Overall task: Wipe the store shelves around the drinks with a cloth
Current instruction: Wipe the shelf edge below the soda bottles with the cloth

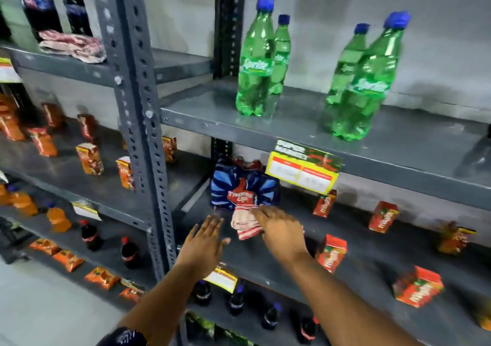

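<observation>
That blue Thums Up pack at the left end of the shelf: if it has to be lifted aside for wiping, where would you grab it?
Probably by the two side edges of the Thums Up pack, coming from the open front. It stands close under the shelf above, so the top is hard to reach. The right hand, holding the cloth, is in front of it; the open left hand is free.

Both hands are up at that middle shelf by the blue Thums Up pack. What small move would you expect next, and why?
Probably the left hand, open and empty, nudges the blue pack aside. The right hand holds the striped cloth right against the pack's front, so the shelf beneath it cannot be wiped until it shifts.
</observation>
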Tool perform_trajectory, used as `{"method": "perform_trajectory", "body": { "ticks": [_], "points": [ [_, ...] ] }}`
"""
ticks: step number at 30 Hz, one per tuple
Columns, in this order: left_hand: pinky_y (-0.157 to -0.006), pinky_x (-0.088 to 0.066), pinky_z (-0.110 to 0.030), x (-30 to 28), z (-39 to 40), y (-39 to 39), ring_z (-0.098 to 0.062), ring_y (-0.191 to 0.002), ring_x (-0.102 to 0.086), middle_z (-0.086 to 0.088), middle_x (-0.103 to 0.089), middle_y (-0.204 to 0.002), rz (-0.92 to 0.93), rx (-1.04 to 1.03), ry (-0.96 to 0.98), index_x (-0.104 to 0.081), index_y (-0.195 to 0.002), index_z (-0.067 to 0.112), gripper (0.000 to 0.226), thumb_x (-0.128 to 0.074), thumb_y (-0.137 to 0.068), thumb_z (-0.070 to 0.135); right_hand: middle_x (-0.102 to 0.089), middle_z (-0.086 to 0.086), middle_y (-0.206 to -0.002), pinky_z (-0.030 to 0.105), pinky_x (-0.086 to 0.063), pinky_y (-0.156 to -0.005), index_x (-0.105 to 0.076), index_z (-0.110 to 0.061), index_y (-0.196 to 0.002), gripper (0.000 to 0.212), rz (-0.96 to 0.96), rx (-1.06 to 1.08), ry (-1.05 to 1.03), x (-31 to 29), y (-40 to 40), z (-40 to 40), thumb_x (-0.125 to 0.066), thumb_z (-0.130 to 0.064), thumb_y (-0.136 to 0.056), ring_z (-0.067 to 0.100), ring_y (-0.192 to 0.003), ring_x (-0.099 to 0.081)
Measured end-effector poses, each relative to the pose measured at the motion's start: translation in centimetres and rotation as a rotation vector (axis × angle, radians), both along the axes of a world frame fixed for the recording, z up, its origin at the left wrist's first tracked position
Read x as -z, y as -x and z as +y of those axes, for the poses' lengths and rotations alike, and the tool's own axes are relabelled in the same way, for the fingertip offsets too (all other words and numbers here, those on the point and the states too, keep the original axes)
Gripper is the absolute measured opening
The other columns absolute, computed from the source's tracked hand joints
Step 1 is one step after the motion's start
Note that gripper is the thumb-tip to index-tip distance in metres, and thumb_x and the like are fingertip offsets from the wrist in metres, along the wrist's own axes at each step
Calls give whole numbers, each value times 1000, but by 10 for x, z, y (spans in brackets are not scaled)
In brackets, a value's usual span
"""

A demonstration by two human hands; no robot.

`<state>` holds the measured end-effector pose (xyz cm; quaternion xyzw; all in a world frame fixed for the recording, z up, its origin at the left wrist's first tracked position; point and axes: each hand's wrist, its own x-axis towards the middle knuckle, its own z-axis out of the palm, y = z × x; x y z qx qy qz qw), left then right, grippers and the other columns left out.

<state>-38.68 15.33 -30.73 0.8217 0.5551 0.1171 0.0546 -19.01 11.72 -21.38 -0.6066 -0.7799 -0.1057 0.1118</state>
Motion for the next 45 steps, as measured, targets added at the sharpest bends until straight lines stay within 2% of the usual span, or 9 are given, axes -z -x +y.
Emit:
{"method": "perform_trajectory", "body": {
  "ticks": [7,11,15,18,25,31,34,38,45],
  "points": [
    [-109,10,-33,47,43,-4,-13,-140,9,5,4,-152,-37,41,33,-8,-149,19,77,3,-82,55,-50,8,-140,46,-29,-110,-43,-24,-135,61,19,110,368,90,17,37,-33,-45,-78,29,-130,-41],
    [-111,0,-36,62,43,-1,-22,-136,-26,-8,-38,-146,42,89,15,-39,-139,10,65,-13,-95,49,-34,5,-151,43,-15,-115,-29,-21,-144,73,147,85,218,90,10,36,-16,-54,-79,21,-140,-26],
    [-110,-3,-35,65,41,-1,-23,-136,-27,-7,-41,-144,33,94,-28,-42,-138,9,58,-31,-91,42,-8,5,-158,53,-5,-116,-11,-21,-147,95,43,64,404,104,8,46,-4,-81,-74,23,-145,-7],
    [-110,-4,-38,65,40,-1,-24,-137,-24,-8,-39,-145,69,92,-48,-40,-138,8,60,-20,-95,45,-25,6,-155,57,-20,-112,-26,-24,-144,101,52,76,363,112,8,32,-9,-87,-68,28,-140,-26],
    [-109,-8,-43,55,4,-21,-23,-138,-22,-11,-36,-147,11,184,-75,-37,-140,6,62,-24,-93,44,-60,-6,-130,39,-49,-93,-47,-31,-127,74,63,55,273,117,-14,-43,-67,-32,-55,14,-114,-60],
    [-112,9,-37,42,-2,-56,-13,-140,9,1,-2,-154,-110,119,-2,-11,-147,12,83,10,-84,63,-74,-12,-83,20,-51,-50,-55,-41,-108,70,183,80,159,63,-36,-87,-62,-20,-41,12,-65,-68],
    [-111,10,-40,48,4,-64,-15,-140,14,-5,-2,-157,6,75,31,-5,-148,11,80,6,-81,53,-68,3,-116,33,-56,-74,-52,-30,-125,73,249,167,147,48,-45,-50,-56,-2,-57,26,-97,-66],
    [-111,10,-41,59,3,-65,-20,-142,6,-6,-9,-157,59,53,5,-11,-147,9,78,5,-84,52,-30,9,-152,43,-29,-111,-28,-23,-143,74,157,205,306,82,-44,-11,-43,5,-77,29,-138,-28],
    [-113,6,-42,56,6,-63,-20,-142,7,-6,-5,-157,76,82,38,-7,-147,10,75,2,-87,52,-62,-9,-127,31,-46,-96,-56,-39,-122,66,321,202,229,102,-47,-91,-51,-13,-61,14,-116,-57]
  ]
}}
